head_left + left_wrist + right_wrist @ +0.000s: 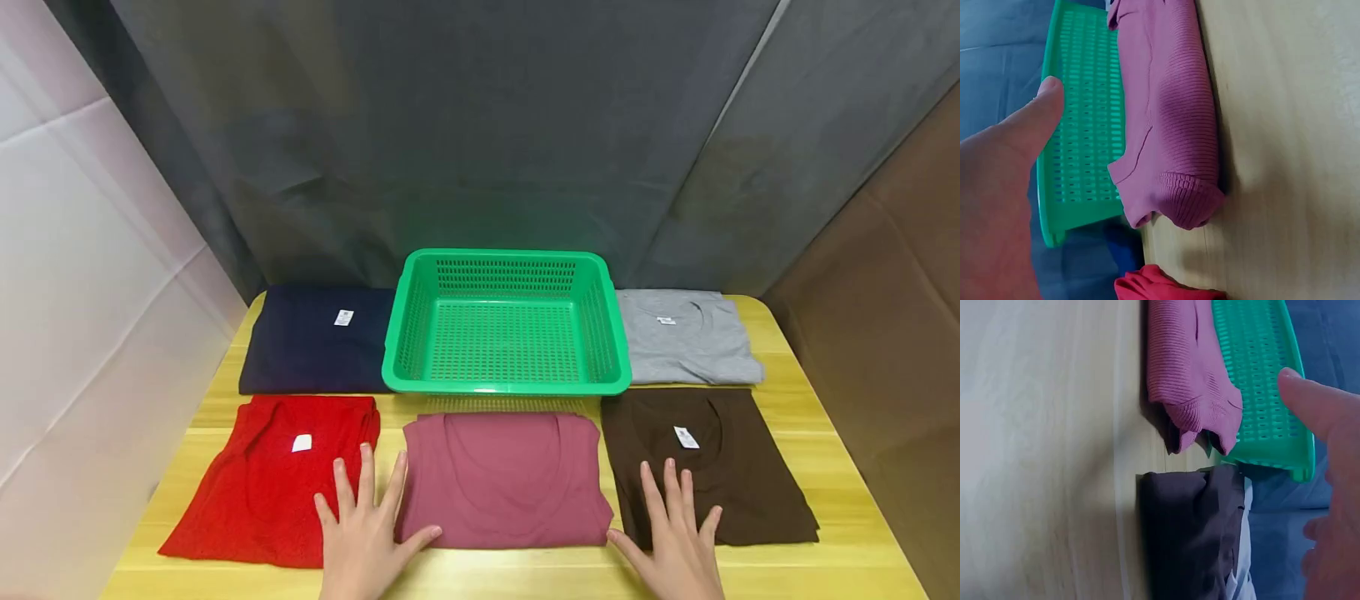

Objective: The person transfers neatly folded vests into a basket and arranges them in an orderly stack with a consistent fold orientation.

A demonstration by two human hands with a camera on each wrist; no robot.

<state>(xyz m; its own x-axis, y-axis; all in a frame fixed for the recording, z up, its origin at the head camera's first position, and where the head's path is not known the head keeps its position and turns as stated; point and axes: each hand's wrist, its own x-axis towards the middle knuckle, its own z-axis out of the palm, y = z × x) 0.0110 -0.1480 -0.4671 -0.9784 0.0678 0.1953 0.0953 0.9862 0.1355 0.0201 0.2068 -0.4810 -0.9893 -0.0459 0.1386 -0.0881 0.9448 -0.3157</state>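
As seen from the head view, with both hands low at the near table edge:
left hand (363, 533): flat, fingers straight and spread wide, holding nothing; fingertips over the right edge of the red shirt (273, 475), thumb reaching toward the lower-left corner of the pink shirt (504, 479)
right hand (675, 537): flat, fingers straight and spread, holding nothing; fingers lying on the near-left part of the brown shirt (708, 467), thumb pointing at the pink shirt's lower-right corner
pink shirt: folded, centre of the front row, between both hands, just in front of the green basket (507, 323); ribbed knit fold visible in both wrist views
red shirt: folded, front left, white tag up, just beside the pink shirt
brown shirt: folded, front right, white tag at the collar, just beside the pink shirt
green basket: perforated plastic, centre of the back row, nothing visible inside; near rim close to the pink shirt's collar
navy shirt (315, 340): folded, back left, white tag up, touching the basket's left side
grey shirt (686, 337): folded, back right, just beside the basket
table (813, 467): light yellow wood, bearing all five shirts and the basket
backdrop: dark grey cloth behind, white panel left, brown panel right
left wrist view: thumb (1029, 128) straight, apart from the pink shirt
right wrist view: thumb (1313, 400) straight, clear of the pink shirt's corner
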